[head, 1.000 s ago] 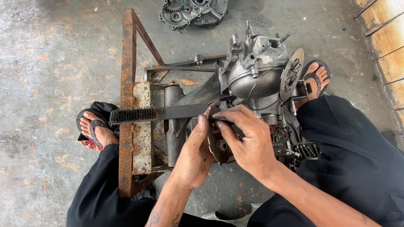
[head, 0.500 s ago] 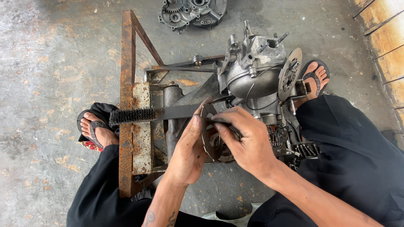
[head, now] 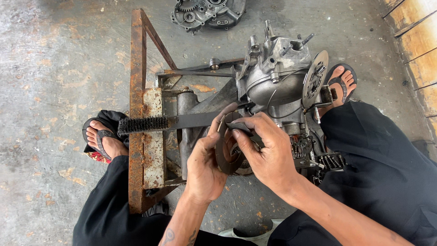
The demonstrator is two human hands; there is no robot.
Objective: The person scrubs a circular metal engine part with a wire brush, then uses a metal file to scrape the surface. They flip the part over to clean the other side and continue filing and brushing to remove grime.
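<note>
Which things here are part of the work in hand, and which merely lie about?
In hand:
left hand
right hand
round metal ring
wire brush
engine
rusty stand

Lying about:
engine cover
wooden planks

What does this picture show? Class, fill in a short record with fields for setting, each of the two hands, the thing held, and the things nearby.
Setting: concrete floor, seen from above by a seated person
Left hand: grips the left edge of a dark round metal part
Right hand: fingers lie across the same part
Brush: wire brush lies on the rusty metal stand
Engine: grey engine block rests on the stand
Farther off: engine cover with gears
Feet: in sandals, either side of the stand
</note>
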